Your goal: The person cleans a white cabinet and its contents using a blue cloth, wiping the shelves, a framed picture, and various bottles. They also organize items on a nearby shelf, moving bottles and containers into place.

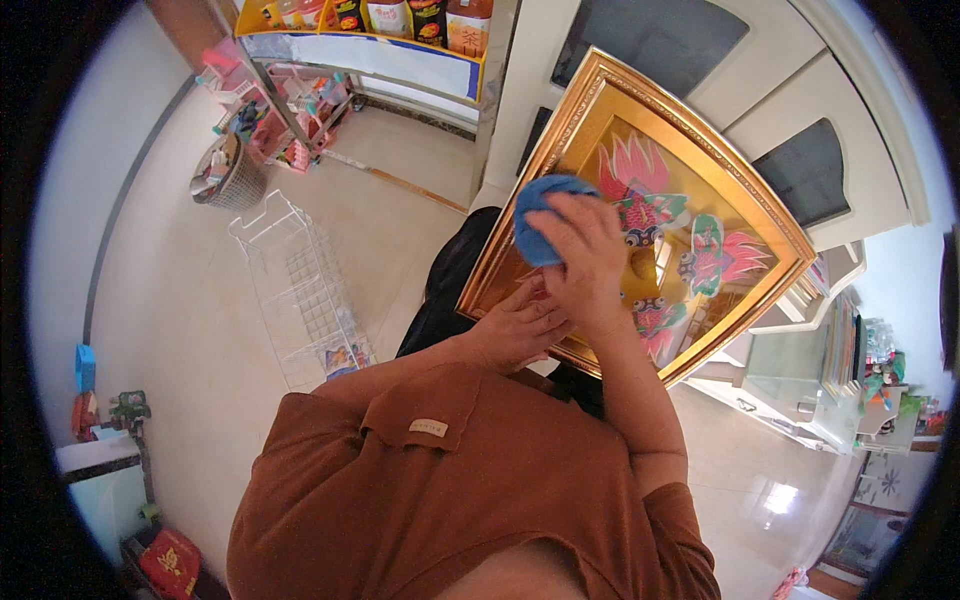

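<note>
A gold-framed picture [697,187] with colourful goldfish figures behind glossy glass leans in front of me, tilted. My right hand [589,259] holds a folded blue cloth [536,225] against the left part of the glass, near the frame's left edge. Just below it, my left hand [525,326] lies over the lower left part of the picture with its fingers spread; its fingertips are partly hidden by my right hand. Whether it touches the glass or the cloth, I cannot tell.
A white wire rack [315,292] stands on the floor at left, with a woven basket [240,180] and pink toys beyond. A snack shelf [360,56] is at the top. White cabinets [787,97] rise behind the picture. A glass-topped desk [787,360] is at right.
</note>
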Tool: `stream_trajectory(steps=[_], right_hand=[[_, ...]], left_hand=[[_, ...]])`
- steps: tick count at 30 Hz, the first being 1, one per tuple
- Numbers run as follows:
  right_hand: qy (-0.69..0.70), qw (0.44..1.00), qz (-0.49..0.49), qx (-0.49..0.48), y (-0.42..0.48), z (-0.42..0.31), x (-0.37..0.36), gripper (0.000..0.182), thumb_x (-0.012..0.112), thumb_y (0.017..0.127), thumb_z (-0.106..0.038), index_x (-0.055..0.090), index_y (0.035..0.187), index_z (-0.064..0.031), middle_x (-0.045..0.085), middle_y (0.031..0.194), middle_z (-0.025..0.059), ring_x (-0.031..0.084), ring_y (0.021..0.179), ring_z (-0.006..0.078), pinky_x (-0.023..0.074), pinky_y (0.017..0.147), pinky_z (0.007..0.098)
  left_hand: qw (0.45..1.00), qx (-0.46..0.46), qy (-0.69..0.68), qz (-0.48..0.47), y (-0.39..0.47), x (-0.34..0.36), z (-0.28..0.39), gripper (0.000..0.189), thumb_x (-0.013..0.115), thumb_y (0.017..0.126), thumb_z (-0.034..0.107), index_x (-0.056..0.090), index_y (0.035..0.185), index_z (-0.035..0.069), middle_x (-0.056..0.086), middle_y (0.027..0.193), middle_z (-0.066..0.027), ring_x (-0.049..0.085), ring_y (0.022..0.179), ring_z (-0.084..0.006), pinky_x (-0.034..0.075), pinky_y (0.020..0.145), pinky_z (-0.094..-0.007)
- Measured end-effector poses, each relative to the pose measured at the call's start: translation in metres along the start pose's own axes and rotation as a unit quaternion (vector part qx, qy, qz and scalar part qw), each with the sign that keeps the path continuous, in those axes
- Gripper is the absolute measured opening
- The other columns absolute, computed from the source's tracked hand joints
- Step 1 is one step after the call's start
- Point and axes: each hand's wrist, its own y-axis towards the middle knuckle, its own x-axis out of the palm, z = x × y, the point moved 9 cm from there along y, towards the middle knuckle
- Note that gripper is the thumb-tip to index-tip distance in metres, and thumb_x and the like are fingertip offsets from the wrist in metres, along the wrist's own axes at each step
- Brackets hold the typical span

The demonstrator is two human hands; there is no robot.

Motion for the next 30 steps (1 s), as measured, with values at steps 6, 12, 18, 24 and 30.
stream_trajectory(steps=[6, 12, 18, 24, 30], right_hand=[[-0.058, 0.998, 0.010, 0.010, 0.003, 0.006, 0.000, 0.047, 0.070, 0.066, -0.002, 0.071, 0.112, -0.0144, 0.064, 0.121, 0.0077, 0.060, 0.106, 0.0343, 0.0513, 0.090, 0.0462], [-0.084, 0.995, -0.043, -0.013, -0.022, -0.011, 0.021, 0.041, 0.067, 0.073, -0.010, 0.071, 0.113, -0.0183, 0.062, 0.121, 0.0050, 0.059, 0.107, 0.0296, 0.0472, 0.087, 0.0445], [-0.101, 0.992, -0.079, -0.013, -0.049, -0.024, 0.034, 0.040, 0.066, 0.074, -0.013, 0.073, 0.113, -0.0228, 0.060, 0.120, -0.0002, 0.057, 0.106, 0.0253, 0.0434, 0.083, 0.0425], [-0.055, 0.987, -0.152, -0.022, -0.096, -0.040, 0.054, 0.037, 0.065, 0.079, -0.023, 0.070, 0.115, -0.0196, 0.059, 0.125, -0.0015, 0.056, 0.112, 0.0219, 0.0447, 0.087, 0.0411], [0.006, 0.980, -0.197, -0.020, -0.124, -0.051, 0.055, 0.027, 0.061, 0.080, -0.024, 0.067, 0.105, -0.0174, 0.059, 0.123, 0.0013, 0.054, 0.114, 0.0227, 0.0444, 0.091, 0.0386]], left_hand=[[0.994, 0.008, 0.109, 0.030, -0.012, -0.017, -0.002, 0.046, 0.066, 0.084, 0.024, 0.066, 0.129, 0.016, 0.055, 0.142, -0.0066, 0.044, 0.140, -0.0261, 0.028, 0.121, -0.0525], [0.985, -0.024, 0.129, 0.108, -0.047, -0.026, -0.011, 0.031, 0.069, 0.082, 0.020, 0.069, 0.112, 0.016, 0.060, 0.126, -0.0034, 0.053, 0.125, -0.0257, 0.039, 0.114, -0.0492], [0.970, -0.079, 0.100, 0.206, -0.064, -0.058, -0.018, 0.018, 0.066, 0.086, 0.012, 0.062, 0.103, 0.014, 0.053, 0.116, -0.0065, 0.052, 0.119, -0.0250, 0.043, 0.110, -0.0483], [0.968, -0.091, 0.041, 0.229, -0.064, -0.074, -0.025, 0.018, 0.063, 0.093, 0.024, 0.059, 0.105, 0.011, 0.056, 0.129, -0.0114, 0.054, 0.123, -0.0305, 0.042, 0.109, -0.0525], [0.984, -0.034, -0.004, 0.172, -0.053, -0.069, -0.020, 0.052, 0.054, 0.099, 0.053, 0.059, 0.120, 0.006, 0.055, 0.142, -0.0189, 0.048, 0.137, -0.0348, 0.034, 0.113, -0.0586]])
